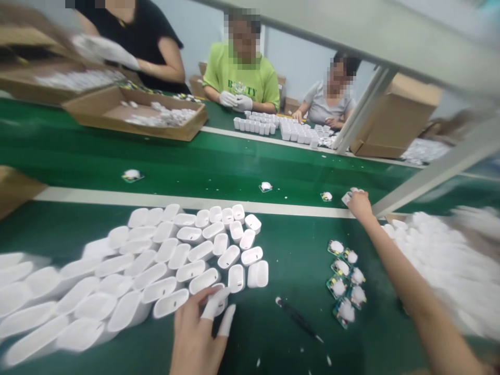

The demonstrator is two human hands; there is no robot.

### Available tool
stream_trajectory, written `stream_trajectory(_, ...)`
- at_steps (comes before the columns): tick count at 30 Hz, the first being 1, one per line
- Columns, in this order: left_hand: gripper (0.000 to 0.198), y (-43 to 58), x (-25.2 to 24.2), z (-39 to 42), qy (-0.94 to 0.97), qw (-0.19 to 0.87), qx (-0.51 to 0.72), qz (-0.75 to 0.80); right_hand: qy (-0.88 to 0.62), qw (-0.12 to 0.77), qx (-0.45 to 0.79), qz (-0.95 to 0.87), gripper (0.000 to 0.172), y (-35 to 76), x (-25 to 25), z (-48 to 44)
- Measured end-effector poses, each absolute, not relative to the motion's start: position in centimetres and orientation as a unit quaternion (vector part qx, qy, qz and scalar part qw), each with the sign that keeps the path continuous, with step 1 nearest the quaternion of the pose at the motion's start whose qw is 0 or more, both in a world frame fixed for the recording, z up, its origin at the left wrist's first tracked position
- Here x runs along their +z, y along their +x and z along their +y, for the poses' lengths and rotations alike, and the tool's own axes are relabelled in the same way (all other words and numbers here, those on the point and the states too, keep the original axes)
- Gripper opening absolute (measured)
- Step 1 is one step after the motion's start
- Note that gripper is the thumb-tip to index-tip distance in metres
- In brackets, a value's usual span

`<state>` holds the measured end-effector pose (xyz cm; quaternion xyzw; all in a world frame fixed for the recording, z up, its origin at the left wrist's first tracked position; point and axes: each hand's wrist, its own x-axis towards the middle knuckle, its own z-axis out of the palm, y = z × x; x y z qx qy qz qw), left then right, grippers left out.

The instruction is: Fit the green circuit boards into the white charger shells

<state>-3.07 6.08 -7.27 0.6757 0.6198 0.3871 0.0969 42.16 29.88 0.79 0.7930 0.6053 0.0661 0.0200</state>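
My left hand (201,328), with white covers on two fingers, is closed around a small white plastic housing (222,304) at the near edge of a large group of them. These open-topped housings (201,251) stand close together on the green work surface. My right hand (359,204) stretches over the divider to the belt. Its fingers are pinched at a small whitish item, partly hidden and too small to name. Left of that hand, a circuit board with a white blob (326,197) lies on the belt. Several similar circuit boards (338,287) lie below it on my side.
A black pen-like tool (299,319) lies between the housings and the boards. White parts (441,271) are heaped at right beside a slanted metal post (422,172). Across the green belt (219,164), several co-workers sit near a cardboard tray (140,130) and rows of white housings (299,133).
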Motion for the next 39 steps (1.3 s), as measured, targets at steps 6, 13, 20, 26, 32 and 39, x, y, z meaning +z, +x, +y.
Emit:
stream_trajectory(6,0.031,-3.8,-7.1,5.0,0.640,0.130,0.363,0.664,0.695,0.100,0.029,0.712,0.039,41.0,-0.8,31.6)
stream_trajectory(13,0.031,-5.4,-7.7,5.4,0.647,0.199,0.343,0.652,0.715,0.143,0.011,0.684,0.036,42.0,-0.8,33.2)
stream_trajectory(20,0.043,-3.2,-5.9,5.9,0.582,0.262,0.320,0.700,0.721,0.083,0.004,0.688,0.027,42.6,0.1,33.3)
stream_trajectory(26,0.041,-2.0,-5.2,5.2,0.594,0.253,0.388,0.658,0.705,-0.078,0.014,0.704,0.039,40.9,2.4,29.4)
stream_trajectory(32,0.051,-1.5,-1.9,3.3,0.668,0.333,0.471,0.470,0.594,-0.246,0.037,0.765,0.024,35.4,4.9,14.2)
stream_trajectory(39,0.055,0.8,-0.1,1.6,0.704,0.358,0.503,0.351,0.435,-0.475,-0.172,0.745,0.025,26.1,5.9,0.1)
